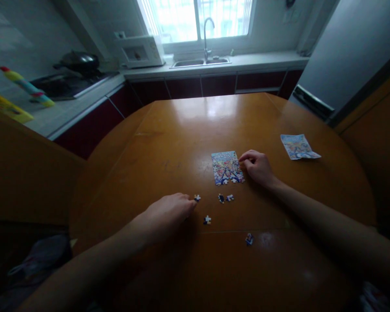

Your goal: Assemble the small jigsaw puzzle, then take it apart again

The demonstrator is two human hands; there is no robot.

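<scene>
A nearly whole jigsaw puzzle (226, 167) lies flat on the table, its near edge uneven, with gaps. My right hand (256, 167) rests at its right side, fingers curled in and the index fingertip by the puzzle's edge; nothing shows in its grasp. Lower left, my left hand (173, 210) has its fingers drawn together at a small loose puzzle piece (197, 198); the thumb is mostly hidden. Other loose pieces lie nearby: a dark piece (221, 198), a white-and-purple piece (230, 197), a pale piece (207, 220) and a dark blue piece (249, 239).
The brown wooden table (169, 143) has rounded ends. A creased picture sheet (299, 146) lies on its right side. Beyond are a sink (199, 63), a microwave (139, 51), and a stove with a dark pan (79, 62). A grey fridge (344, 56) stands at right.
</scene>
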